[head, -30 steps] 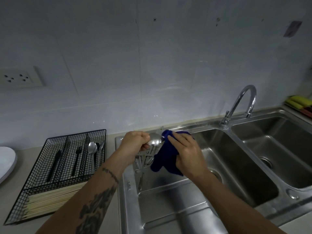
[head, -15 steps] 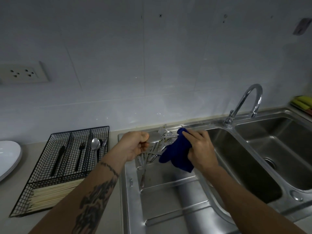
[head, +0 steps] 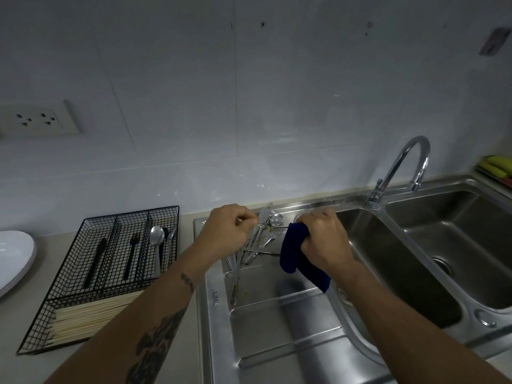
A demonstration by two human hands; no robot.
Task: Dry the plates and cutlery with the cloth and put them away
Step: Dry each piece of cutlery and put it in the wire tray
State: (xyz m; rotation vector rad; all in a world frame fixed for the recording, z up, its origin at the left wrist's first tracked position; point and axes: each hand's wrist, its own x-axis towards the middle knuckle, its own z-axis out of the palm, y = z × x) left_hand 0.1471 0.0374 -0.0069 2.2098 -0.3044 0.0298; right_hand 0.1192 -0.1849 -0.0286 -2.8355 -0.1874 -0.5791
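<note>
Since a second earlier the right hand [head: 324, 239], clenched on the blue cloth [head: 295, 250], had slid rightward along the spoon [head: 273, 224] pinched by the left hand [head: 227, 231] at frame centre, suggesting that piece was nearly dry

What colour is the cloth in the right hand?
Dark blue cloth, gripped by the right hand; head view.

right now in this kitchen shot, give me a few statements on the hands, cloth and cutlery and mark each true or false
1. The right hand grips the blue cloth. True.
2. The left hand rests flat on the counter. False: it is raised, pinching a piece of cutlery whose other end reaches the cloth.
3. The wire cutlery tray sits inside the sink. False: it stands on the counter, left of the sink.
4. Chopsticks fill the tray's near compartment. True.
5. More cutlery lies on the drainboard. True.
</note>
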